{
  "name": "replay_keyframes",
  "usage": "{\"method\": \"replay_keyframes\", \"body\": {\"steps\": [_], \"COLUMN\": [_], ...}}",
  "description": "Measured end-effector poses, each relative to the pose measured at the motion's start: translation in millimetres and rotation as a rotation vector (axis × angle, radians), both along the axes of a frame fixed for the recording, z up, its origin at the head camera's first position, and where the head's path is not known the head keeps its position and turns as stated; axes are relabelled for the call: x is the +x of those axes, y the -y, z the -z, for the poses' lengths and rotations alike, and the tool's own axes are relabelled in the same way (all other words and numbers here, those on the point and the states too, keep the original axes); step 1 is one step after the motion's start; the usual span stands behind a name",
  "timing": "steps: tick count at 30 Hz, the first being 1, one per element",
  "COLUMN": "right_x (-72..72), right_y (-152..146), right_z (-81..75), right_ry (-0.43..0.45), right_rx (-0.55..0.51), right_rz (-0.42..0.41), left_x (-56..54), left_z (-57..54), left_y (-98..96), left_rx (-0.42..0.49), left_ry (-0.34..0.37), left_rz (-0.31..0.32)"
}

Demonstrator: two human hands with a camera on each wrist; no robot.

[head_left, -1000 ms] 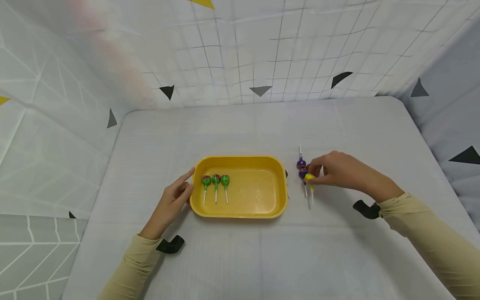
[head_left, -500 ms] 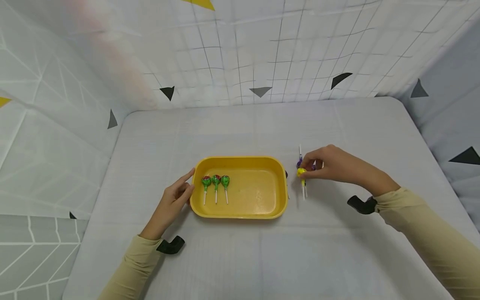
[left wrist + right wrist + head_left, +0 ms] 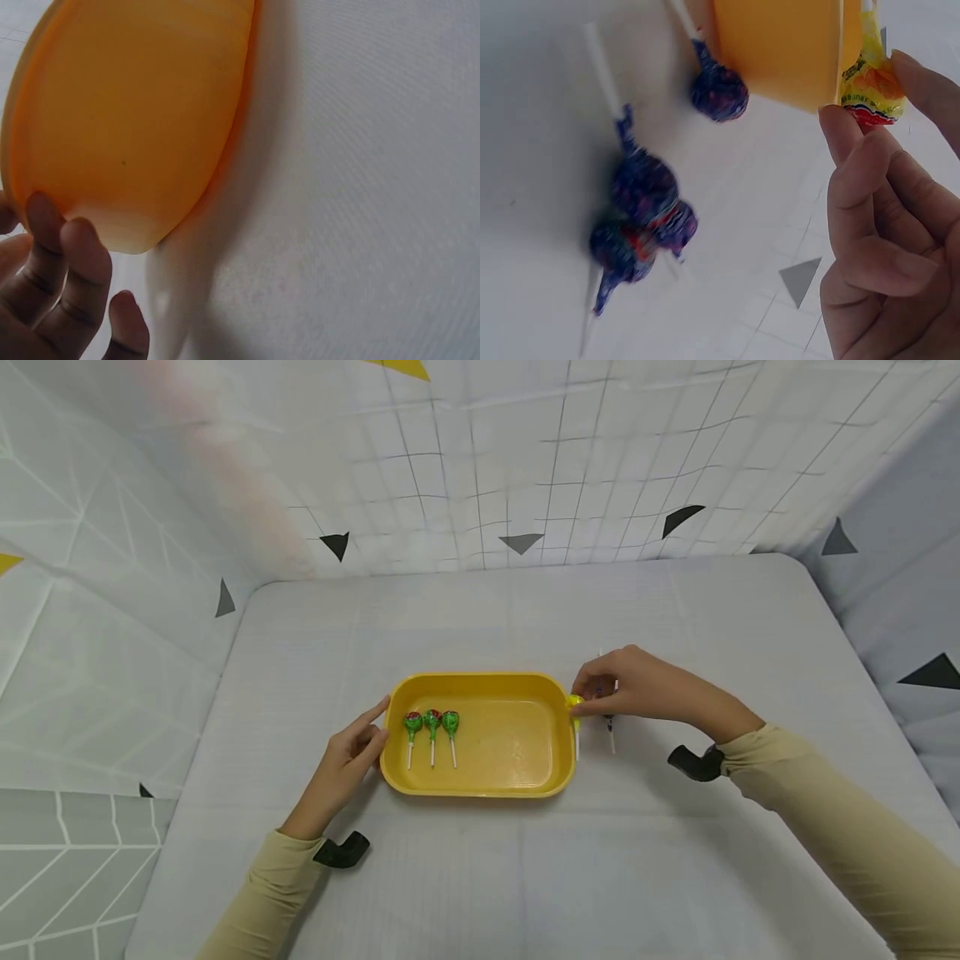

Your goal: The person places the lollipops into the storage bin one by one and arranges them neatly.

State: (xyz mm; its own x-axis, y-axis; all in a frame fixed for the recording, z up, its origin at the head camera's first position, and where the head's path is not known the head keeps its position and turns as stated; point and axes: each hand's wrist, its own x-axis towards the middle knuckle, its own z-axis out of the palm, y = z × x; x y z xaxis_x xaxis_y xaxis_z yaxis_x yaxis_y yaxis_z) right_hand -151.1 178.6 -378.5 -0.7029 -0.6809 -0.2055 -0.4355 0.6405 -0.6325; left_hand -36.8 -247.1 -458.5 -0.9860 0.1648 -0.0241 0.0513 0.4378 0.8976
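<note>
My right hand [image 3: 652,689] pinches a yellow-wrapped lollipop [image 3: 874,86] between thumb and fingers at the right rim of the yellow tray [image 3: 510,752]. Its white stick hangs down by the rim in the head view. My left hand [image 3: 341,768] touches the tray's left end, fingers against the outer wall [image 3: 127,172]. Inside the tray, toward its left, a first green lollipop [image 3: 412,722], a second green lollipop [image 3: 432,719] and a third green lollipop [image 3: 450,722] lie in a row, sticks toward me.
Several purple-wrapped lollipops lie right of the tray, mostly hidden by my right hand in the head view. The right wrist view shows one purple lollipop [image 3: 720,91] beside the tray wall and a cluster with another purple lollipop [image 3: 645,184]. White cloth [image 3: 480,877] covers the table.
My right hand has moved left with the yellow lollipop, from beside the purple lollipops to the tray's right rim. The left hand and the tray have stayed in place.
</note>
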Motion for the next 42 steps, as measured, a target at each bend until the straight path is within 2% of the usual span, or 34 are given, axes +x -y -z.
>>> {"method": "replay_keyframes", "body": {"steps": [12,24,42], "right_x": [-6.4,-8.8,-8.5], "right_y": [30.1,52.9,85.6], "right_z": [-1.7,-1.4,-4.3], "right_ry": [0.027,-0.026,0.013], "right_rx": [0.024,0.11,0.202], "right_rz": [-0.024,-0.045,-0.028], "left_x": [1.8,1.1,-0.7], "left_z": [-0.4,-1.4,-1.6], "left_y": [0.0,0.4,2.1], "left_rx": [0.001,0.009,0.02], "left_ry": [0.0,0.017,0.039], "left_rz": [-0.002,0.002,0.003]}}
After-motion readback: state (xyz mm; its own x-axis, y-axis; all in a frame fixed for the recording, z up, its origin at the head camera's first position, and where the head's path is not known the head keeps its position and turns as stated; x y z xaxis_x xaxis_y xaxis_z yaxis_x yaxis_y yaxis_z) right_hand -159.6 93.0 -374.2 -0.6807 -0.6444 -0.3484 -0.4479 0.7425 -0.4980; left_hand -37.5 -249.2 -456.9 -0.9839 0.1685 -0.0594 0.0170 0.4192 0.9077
